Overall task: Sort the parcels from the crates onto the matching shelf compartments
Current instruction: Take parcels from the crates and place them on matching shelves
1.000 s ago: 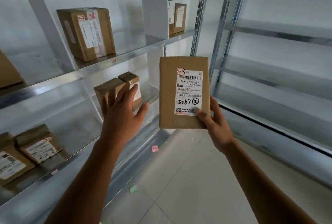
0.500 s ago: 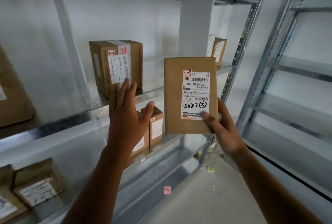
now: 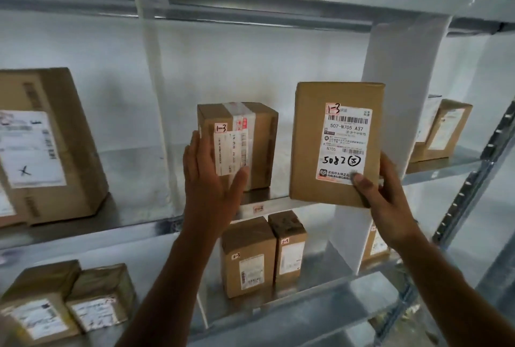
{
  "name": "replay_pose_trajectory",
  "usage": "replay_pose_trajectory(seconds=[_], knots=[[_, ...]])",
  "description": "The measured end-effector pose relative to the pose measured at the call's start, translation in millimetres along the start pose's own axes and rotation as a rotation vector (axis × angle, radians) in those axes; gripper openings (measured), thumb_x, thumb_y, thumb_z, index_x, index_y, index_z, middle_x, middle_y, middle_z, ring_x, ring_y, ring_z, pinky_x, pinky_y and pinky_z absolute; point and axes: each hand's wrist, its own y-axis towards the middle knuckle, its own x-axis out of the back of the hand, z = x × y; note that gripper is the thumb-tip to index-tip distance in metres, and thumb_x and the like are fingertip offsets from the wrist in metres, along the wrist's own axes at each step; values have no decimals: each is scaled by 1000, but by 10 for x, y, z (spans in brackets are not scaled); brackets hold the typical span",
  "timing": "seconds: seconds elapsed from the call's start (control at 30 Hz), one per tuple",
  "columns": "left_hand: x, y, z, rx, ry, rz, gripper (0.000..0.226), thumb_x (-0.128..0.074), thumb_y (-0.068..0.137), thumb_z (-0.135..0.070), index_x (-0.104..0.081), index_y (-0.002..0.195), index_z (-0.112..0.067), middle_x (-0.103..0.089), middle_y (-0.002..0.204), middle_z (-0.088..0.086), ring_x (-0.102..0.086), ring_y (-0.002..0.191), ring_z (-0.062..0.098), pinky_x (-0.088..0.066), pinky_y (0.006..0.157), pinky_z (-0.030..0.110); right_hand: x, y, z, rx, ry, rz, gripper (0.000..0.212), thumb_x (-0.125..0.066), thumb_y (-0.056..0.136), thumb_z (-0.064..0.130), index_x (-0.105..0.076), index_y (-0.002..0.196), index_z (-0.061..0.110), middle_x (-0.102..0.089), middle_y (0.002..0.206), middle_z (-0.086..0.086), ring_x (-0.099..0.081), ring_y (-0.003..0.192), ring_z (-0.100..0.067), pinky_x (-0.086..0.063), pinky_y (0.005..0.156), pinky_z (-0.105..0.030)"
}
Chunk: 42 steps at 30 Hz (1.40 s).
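The right hand (image 3: pixel 387 201) grips a flat parcel (image 3: pixel 309 151) labelled "1-3", "507-N705 A37", "5082". The left hand (image 3: pixel 207 179), fingers (image 3: pixel 196 146) straight, seemingly touches a shelved box (image 3: pixel 262 135) tagged "1-3"

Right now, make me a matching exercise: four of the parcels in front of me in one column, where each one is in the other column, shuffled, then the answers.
Things
1. flat parcel
2. taped box
3. large box with a cross
4. two small boxes

Places
A. lower shelf
B. gripped in the right hand, off the shelves
C. upper shelf, left compartment
D. upper shelf, behind the open left hand

Pairs: 1-B, 2-D, 3-C, 4-A
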Motion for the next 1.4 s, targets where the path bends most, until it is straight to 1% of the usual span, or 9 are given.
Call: replay_pose_trajectory(seconds=[0.13,0.33,0.53,0.7,0.87,0.97,1.1,1.27,1.4], knots=[[-74,86,47,256,-93,-12,104,-74,82,-59,-13,160,-28,-22,168,-1,-30,150,26,-32,105,30,60,376,-137,28,16,103,68,-68,95,47,-35,154,45,-57,147,7,-64,127,-20,-63,90,-37],[-173,224,262,600,-361,49,103,-75,72,-54,-20,156,-35,-51,153,1,-55,134,27,-54,101,50,142,921,-390,37,38,264,73,-69,93,38,-34,156,40,-50,151,2,-60,132,-29,-61,94,-54],[-188,253,347,611,-427,153,64,-80,75,-45,-45,129,-49,-71,112,-26,-71,106,6,-61,70,26,128,1401,-659,66,-75,373,80,-72,88,46,-28,155,49,-37,154,10,-53,136,-26,-62,92,-50],[-320,291,307,595,-345,269,64,-79,78,-48,-43,131,-49,-66,117,-31,-68,106,0,-60,73,23,54,1581,-859,84,-73,500,91,-81,81,32,-23,141,70,-43,150,9,-57,132,-16,-63,81,-28],[-401,308,376,607,-279,226,69,-74,79,-51,-40,138,-42,-61,119,-32,-67,101,2,-58,66,16,18,1633,-1057,23,-135,521,100,-85,74,27,-20,134,75,-45,132,46,-55,120,18,-57,74,-13],[-465,308,402,596,-232,194,74,-72,80,-51,-37,144,-38,-59,123,-29,-64,99,-1,-57,65,14,14,1673,-1146,-22,-168,506,107,-86,80,9,-21,130,78,-45,127,51,-57,116,18,-56,72,-12],[-499,304,421,573,-155,194,80,-69,78,-57,-34,146,-38,-56,127,-27,-62,97,-1,-55,62,11,7,1679,-1160,0,-194,501,110,-84,84,6,-16,130,80,-46,134,43,-59,117,9,-58,76,-14],[-504,276,335,594,-108,184,78,-73,75,-58,-33,140,-42,-54,136,-22,-59,117,10,-58,70,16,3,1639,-1086,1,-211,504,107,-83,86,12,-8,150,54,-43,154,13,-53,134,-17,-56,87,-16],[-417,211,53,646,-106,103,94,-78,76,-49,-30,154,-27,-51,152,-1,-55,134,28,-55,100,55,76,1508,-889,2,-325,466,104,-82,88,32,-8,160,41,-40,164,2,-45,146,-32,-52,107,-52]])
